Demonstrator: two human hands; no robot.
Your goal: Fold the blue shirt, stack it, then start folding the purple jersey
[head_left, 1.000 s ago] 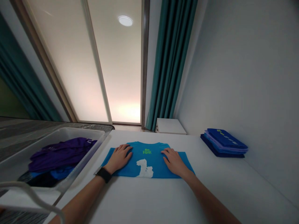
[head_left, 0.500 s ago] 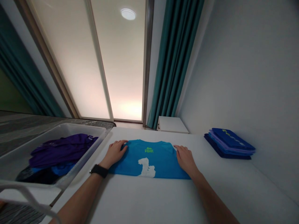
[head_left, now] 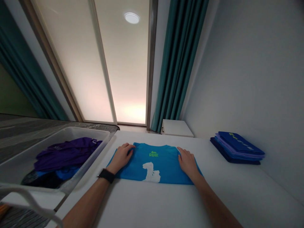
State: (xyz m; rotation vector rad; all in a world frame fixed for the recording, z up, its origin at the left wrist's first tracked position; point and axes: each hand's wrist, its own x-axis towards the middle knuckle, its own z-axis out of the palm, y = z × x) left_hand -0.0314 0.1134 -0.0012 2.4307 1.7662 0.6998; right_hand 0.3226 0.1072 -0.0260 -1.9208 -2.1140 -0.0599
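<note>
A bright blue T-shirt [head_left: 156,160] with a green logo and a white print lies folded flat on the white table [head_left: 154,205]. My left hand [head_left: 122,156] rests palm down on the shirt's left edge, fingers stretched out; a black watch sits on that wrist. On the shirt's right edge lies my right hand [head_left: 188,161], also flat with the fingers spread. Neither hand holds anything.
A white plastic bin [head_left: 14,161] at the left holds purple, blue and dark garments [head_left: 64,153]. A stack of folded blue and purple shirts [head_left: 237,147] sits at the right by the wall. A small white cabinet [head_left: 177,128] and teal curtains [head_left: 178,63] stand beyond the table.
Both hands slid outward from the shirt's middle to its left and right edges. Since half a second ago they have barely shifted; the view moved slightly.
</note>
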